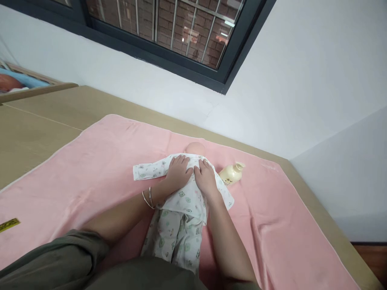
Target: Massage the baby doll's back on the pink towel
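A baby doll [181,201] in white printed top and trousers lies lengthwise before me; only the smooth back or crown of its head [195,148] shows. My left hand [179,173] rests flat on the upper part of the top, fingers stretched toward the head. Beside it, my right hand [206,178] lies on the other side of the top with its fingers extended and thumb toward the left one. One sleeve [149,170] reaches out to the left. Just right of my right hand, a cream pump bottle [232,174] lies tilted on the pink mat [102,161].
The mat covers a wooden table [45,117] set against a white wall [302,60]. A dark-framed window [169,56] is above the far edge. At far left stands a wooden-edged box [39,90] with blue lining; a yellow label [9,224] lies at the mat's left.
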Demonstrator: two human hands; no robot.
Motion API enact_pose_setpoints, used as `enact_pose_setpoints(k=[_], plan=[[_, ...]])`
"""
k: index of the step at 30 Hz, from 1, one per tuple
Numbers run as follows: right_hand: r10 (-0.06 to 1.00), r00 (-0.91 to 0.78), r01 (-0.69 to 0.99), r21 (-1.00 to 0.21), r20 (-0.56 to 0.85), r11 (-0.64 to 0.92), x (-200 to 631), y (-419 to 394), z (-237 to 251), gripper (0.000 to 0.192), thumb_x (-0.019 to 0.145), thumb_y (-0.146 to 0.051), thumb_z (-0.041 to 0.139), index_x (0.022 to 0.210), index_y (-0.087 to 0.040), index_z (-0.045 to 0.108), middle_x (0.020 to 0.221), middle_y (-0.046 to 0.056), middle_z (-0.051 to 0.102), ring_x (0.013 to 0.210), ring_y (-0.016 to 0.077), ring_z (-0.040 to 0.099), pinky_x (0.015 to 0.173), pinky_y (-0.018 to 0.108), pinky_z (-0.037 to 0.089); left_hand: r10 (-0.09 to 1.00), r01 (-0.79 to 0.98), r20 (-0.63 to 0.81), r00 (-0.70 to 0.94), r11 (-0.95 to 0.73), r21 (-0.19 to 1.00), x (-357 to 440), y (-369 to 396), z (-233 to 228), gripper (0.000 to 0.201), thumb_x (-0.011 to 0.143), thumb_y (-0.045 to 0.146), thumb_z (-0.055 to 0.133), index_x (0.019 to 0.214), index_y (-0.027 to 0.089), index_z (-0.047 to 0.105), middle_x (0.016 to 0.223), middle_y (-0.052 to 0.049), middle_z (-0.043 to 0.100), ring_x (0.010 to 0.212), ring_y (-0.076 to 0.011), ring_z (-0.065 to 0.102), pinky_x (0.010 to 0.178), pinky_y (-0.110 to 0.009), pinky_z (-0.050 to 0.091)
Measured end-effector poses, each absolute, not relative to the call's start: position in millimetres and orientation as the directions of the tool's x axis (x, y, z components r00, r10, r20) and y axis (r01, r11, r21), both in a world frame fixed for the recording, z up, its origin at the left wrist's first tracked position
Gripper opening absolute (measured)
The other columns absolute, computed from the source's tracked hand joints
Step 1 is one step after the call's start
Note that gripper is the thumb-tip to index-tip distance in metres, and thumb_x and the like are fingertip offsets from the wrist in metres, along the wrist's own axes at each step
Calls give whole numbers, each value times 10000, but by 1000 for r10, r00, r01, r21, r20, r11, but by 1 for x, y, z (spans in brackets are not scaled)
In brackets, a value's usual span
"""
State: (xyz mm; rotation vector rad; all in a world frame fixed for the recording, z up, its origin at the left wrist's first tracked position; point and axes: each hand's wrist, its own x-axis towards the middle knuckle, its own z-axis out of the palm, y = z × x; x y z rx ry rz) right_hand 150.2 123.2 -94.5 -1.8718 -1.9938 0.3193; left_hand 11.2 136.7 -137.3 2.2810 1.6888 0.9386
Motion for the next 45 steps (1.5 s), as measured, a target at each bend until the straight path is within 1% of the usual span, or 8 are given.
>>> enact_pose_setpoints(k=[4,10,15,20,27,34,39,45], plan=[[986,-41,908,-406,160,104,149,121,-92,454,1000,-299,396,1358,-112,602,1439,179,574,1406,298,445,1189,430,292,903,811,395,170,-356,464,11,137,-137,464,961,284,403,1362,109,559,1444,-167,589,1386,-311,491,1208,-529,323],[979,-46,917,-379,200,121,146,116,-86,359,1002,-295,393,1186,-128,652,1266,168,659,1188,285,572,1068,396,394,895,810,411,176,-369,457,10,139,-138,446,965,297,409,1336,116,577,1418,-161,608,1363,-308,510,1199,-517,338],[981,-63,925,-358,183,126,147,116,-84,376,1017,-281,388,1250,-99,619,1319,181,636,1247,281,544,1100,389,359,883,808,439,166,-377,452,10,140,-141,428,961,294,415,1321,135,585,1397,-159,623,1345,-309,524,1179,-522,357],[990,-103,941,-312,98,129,147,111,-74,331,1025,-295,405,1174,-115,640,1270,173,656,1218,283,561,1082,387,376,886,803,427,179,-382,457,10,140,-141,438,956,305,417,1318,125,584,1394,-164,622,1339,-311,525,1178,-522,359],[991,-128,967,-217,31,132,134,91,-65,336,1024,-224,359,1175,-94,630,1318,222,621,1287,333,529,1120,474,339,890,812,394,228,-397,427,7,139,-133,448,946,267,401,1329,112,572,1393,-172,614,1335,-314,518,1165,-524,367],[986,-156,910,-381,55,165,150,109,-74,364,1034,-227,306,1192,-122,617,1337,183,619,1328,268,496,1139,397,345,907,876,345,240,-356,326,12,121,-117,452,986,254,381,1363,73,552,1433,-196,581,1353,-326,506,1155,-503,365],[990,-109,920,-368,93,136,158,120,-81,389,1031,-247,306,1218,-110,619,1307,171,637,1263,269,533,1122,391,354,878,884,359,316,-410,224,17,103,-109,460,984,256,404,1372,52,543,1443,-233,561,1358,-366,494,1138,-542,358],[991,-117,954,-269,59,129,143,105,-70,397,1032,-230,323,1235,-56,617,1326,226,623,1303,297,518,1127,403,335,881,841,315,352,-446,308,3,124,-106,352,1001,267,375,1197,126,631,1258,-163,660,1225,-293,576,1053,-439,452]])
